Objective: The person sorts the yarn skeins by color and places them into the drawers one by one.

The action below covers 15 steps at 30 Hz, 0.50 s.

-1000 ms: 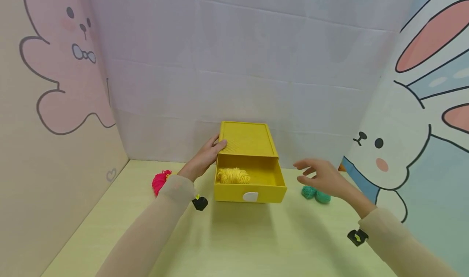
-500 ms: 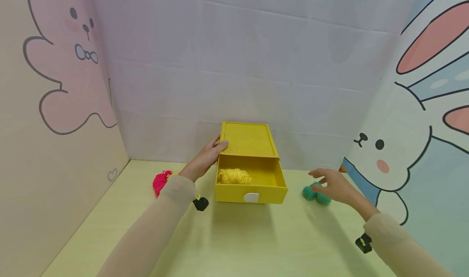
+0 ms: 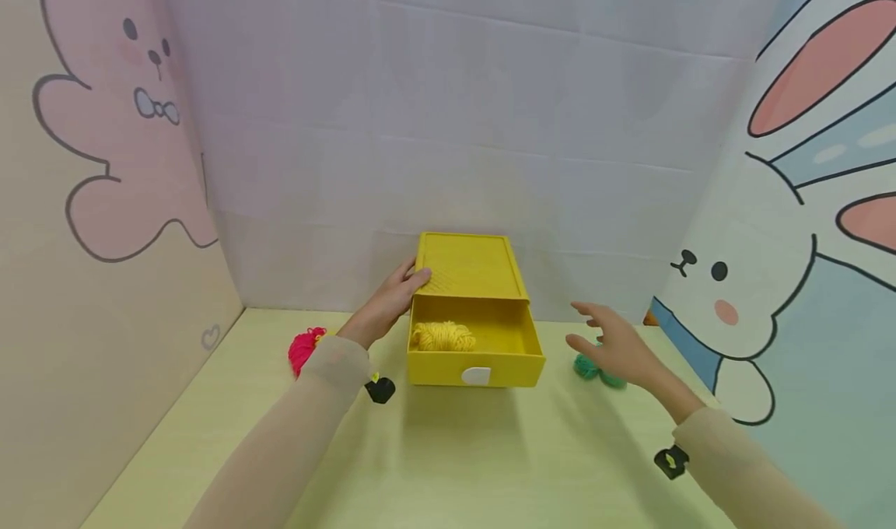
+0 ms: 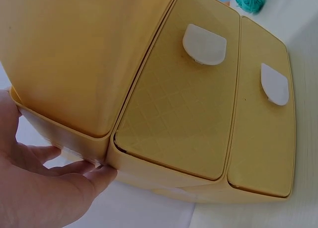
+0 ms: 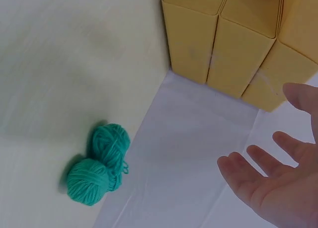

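Observation:
A yellow drawer cabinet [image 3: 469, 264] stands at the back wall, three drawers high. Its top drawer [image 3: 476, 369] is pulled out and holds a yellow yarn skein [image 3: 444, 337] on the left side. My left hand [image 3: 385, 303] grips the cabinet's upper left edge, thumb on the top and fingers along the side wall [image 4: 64, 136]. Off to the right of the cabinet, my right hand [image 3: 623, 346] hangs in the air with its fingers spread and nothing in it. Beneath it in the head view lie teal yarn balls [image 5: 88, 182], partly covered by the hand.
Pink-red yarn [image 3: 304, 348] lies on the table left of the cabinet, partly behind the left sleeve. The two lower drawers [image 4: 184, 89] are closed, with white handles. A white sheet [image 3: 455, 124] hangs behind, and printed panels flank both sides.
My right hand moved right over the teal yarn, then back a little left, its thumb and fingers now wider apart. The left hand stays on the cabinet.

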Motion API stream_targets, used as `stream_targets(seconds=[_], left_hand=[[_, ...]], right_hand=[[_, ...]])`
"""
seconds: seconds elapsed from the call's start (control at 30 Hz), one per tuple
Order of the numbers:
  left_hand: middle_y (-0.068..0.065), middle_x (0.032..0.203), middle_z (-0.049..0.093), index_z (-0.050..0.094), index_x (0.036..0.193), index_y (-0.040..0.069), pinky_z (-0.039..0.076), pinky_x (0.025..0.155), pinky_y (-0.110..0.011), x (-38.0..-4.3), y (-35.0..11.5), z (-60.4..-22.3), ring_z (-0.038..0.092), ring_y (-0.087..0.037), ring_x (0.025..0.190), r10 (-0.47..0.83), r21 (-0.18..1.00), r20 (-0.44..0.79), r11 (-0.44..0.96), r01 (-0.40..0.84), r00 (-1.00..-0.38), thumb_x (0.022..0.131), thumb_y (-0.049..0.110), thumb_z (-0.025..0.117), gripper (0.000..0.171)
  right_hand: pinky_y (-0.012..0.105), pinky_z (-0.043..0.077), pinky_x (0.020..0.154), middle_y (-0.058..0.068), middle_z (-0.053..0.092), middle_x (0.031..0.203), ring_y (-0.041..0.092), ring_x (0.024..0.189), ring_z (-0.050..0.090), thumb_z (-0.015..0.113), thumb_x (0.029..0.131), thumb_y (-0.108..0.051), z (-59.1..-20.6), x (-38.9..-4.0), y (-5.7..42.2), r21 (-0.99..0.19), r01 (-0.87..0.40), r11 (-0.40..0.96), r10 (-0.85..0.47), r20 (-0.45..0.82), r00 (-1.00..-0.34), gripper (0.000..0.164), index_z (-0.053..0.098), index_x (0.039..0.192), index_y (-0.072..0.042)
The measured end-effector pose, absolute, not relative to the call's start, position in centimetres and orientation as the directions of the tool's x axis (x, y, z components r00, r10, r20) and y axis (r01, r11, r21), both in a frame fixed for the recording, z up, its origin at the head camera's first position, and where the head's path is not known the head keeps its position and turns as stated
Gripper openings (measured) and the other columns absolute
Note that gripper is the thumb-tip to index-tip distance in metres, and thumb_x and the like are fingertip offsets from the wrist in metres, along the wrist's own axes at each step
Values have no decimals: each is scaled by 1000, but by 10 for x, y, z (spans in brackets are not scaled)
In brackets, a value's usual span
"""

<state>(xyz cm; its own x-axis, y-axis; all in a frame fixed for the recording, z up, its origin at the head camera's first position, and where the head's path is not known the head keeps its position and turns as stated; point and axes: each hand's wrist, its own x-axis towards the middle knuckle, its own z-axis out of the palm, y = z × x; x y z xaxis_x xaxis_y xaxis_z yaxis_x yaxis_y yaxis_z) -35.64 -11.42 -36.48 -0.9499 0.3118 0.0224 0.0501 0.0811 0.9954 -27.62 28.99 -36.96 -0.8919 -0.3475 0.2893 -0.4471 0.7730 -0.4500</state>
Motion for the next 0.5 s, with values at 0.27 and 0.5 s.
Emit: stream_targets(seconds=[0.27, 0.5], left_hand=[[-14, 168, 34, 12, 173, 26, 33, 125, -58, -355, -115, -364, 47, -35, 148, 315, 996, 31, 75, 57, -948, 113, 46, 49, 73], [-15, 168, 34, 11, 173, 25, 33, 125, -58, -353, -114, -362, 47, -36, 148, 313, 995, 25, 80, 52, -949, 113, 45, 49, 73]], right_hand=[[64, 51, 106, 28, 40, 162, 51, 138, 50, 61, 110, -34, -357, -296, 253, -531, -429, 731, -285, 333, -899, 67, 37, 163, 0], [65, 45, 112, 24, 39, 166, 49, 143, 48, 53, 113, -40, -350, -310, 225, -619, -404, 674, -236, 338, -911, 66, 33, 166, -5]])
